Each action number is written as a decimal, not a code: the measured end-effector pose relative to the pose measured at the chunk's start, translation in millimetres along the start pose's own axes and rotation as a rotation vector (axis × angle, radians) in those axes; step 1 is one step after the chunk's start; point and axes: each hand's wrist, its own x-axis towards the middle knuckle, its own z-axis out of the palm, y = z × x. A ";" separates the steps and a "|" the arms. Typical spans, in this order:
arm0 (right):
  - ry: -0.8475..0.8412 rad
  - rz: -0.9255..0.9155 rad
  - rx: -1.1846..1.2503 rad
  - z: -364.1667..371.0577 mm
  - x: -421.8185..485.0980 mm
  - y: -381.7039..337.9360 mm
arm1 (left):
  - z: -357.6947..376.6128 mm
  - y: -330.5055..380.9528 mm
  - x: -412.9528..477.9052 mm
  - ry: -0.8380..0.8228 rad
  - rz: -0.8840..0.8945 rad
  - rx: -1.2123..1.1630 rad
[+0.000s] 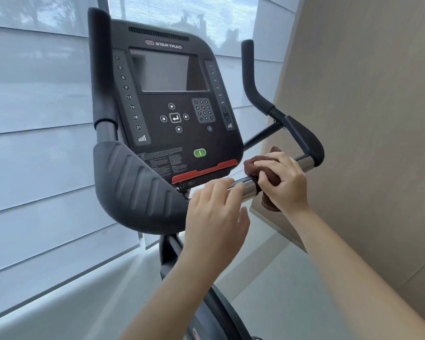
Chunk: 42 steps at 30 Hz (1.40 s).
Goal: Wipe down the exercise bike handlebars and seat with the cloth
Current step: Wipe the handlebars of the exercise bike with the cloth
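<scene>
Fuzzy brown cloth (268, 165), shiny chrome bar (249, 188), matt black ribbed plastic pad (138, 182)

There is one exercise bike (168, 253) with one console (167, 99), which bears one screen (168, 72), one number keypad (203, 110) and one green button (199, 153). It has two upright grips, left grip (100, 65) and right grip (249, 74), and two elbow pads, left pad (135, 185) and right pad (304, 141). There is one cloth (253, 163), and there are two hands, left hand (214, 217) and right hand (284, 179).
</scene>
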 end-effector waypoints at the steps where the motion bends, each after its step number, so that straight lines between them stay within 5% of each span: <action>1: 0.013 -0.013 -0.002 -0.2 0.6 4.8 | 6.2 4.7 4.2 0.017 0.000 0.001; 11: 0.067 -0.146 0.083 1.6 6.6 40.4 | 48.6 15.9 19.1 0.098 -0.055 0.190; 17: 0.207 0.072 0.099 15.7 -8.2 17.3 | 52.3 16.2 18.1 0.144 -0.088 0.200; 22: 0.056 -0.169 0.065 1.7 0.8 43.3 | 53.9 17.1 18.9 0.164 -0.100 0.194; 28: 0.038 0.141 0.014 -19.6 17.1 91.8 | 56.3 18.3 19.1 0.154 -0.145 0.177; 38: 0.009 -0.146 0.162 -3.0 3.9 51.3 | 58.0 20.3 19.5 0.160 -0.163 0.206; 42: 0.003 0.017 0.151 -17.5 19.6 90.2 | 56.1 23.3 19.8 0.123 -0.184 0.205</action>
